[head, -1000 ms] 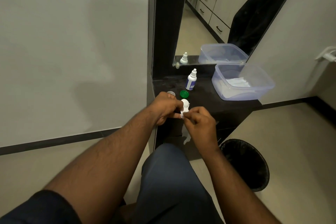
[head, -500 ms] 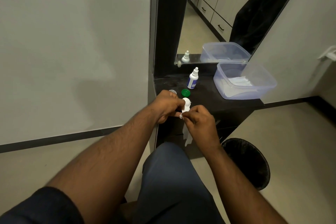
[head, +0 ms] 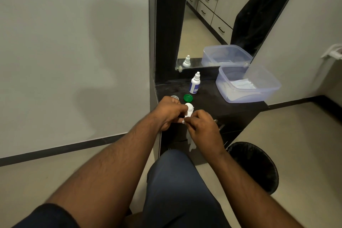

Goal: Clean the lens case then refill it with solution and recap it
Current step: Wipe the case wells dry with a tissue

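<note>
My left hand (head: 169,112) grips the white lens case (head: 189,108) above the front edge of the dark shelf (head: 212,104). My right hand (head: 202,126) pinches a white tissue (head: 190,139) against the near end of the case; the tissue hangs down below the hands. A green cap (head: 188,97) and a clear or grey cap (head: 174,97) lie on the shelf just behind the hands. The white solution bottle (head: 194,83) with a blue label stands upright behind the green cap.
A clear plastic tub (head: 248,84) holding white tissues sits at the shelf's right. A mirror (head: 212,24) stands behind the shelf. A black bin (head: 257,164) is on the floor at the right. My knee in blue trousers is below the hands.
The hands stay together on the case and tissue; only small finger shifts show. The camera has tilted slightly.
</note>
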`<action>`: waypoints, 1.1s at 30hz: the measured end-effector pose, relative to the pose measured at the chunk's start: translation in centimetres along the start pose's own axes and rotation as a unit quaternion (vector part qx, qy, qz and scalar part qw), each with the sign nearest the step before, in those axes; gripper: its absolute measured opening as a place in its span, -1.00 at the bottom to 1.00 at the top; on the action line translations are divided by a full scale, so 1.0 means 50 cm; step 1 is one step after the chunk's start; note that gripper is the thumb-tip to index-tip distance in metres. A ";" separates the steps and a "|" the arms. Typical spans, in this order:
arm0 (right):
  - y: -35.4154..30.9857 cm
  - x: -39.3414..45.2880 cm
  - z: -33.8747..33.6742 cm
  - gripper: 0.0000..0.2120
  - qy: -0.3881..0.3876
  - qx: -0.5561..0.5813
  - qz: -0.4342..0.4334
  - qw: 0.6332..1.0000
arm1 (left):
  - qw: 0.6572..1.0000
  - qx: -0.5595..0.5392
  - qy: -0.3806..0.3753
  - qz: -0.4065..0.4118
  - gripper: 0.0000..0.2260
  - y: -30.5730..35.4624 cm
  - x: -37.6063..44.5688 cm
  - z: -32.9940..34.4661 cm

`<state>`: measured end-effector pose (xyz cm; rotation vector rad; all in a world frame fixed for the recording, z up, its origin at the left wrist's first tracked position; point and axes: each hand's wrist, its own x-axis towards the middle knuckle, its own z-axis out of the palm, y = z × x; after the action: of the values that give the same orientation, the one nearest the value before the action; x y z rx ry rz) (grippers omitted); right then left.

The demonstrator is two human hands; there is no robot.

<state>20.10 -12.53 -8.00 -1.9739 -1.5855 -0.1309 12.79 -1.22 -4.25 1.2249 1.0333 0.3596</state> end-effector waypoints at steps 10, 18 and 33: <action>0.020 -0.017 0.000 -0.91 0.013 0.009 -0.006 1.000 | 1.000 -0.022 0.000 -0.003 -0.79 0.002 -0.001 0.001; 0.059 -0.016 -0.018 -0.87 0.040 0.022 0.045 0.998 | 0.998 -0.060 -0.011 -0.007 -0.73 -0.005 0.005 0.006; 0.040 -0.011 -0.003 -0.89 0.098 0.139 0.101 0.980 | 0.999 -0.044 -0.011 -0.013 -0.74 -0.003 0.000 0.004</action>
<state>21.80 -13.31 -8.89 -1.8277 -1.1992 -0.0192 12.94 -1.38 -4.38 1.1329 1.0045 0.3664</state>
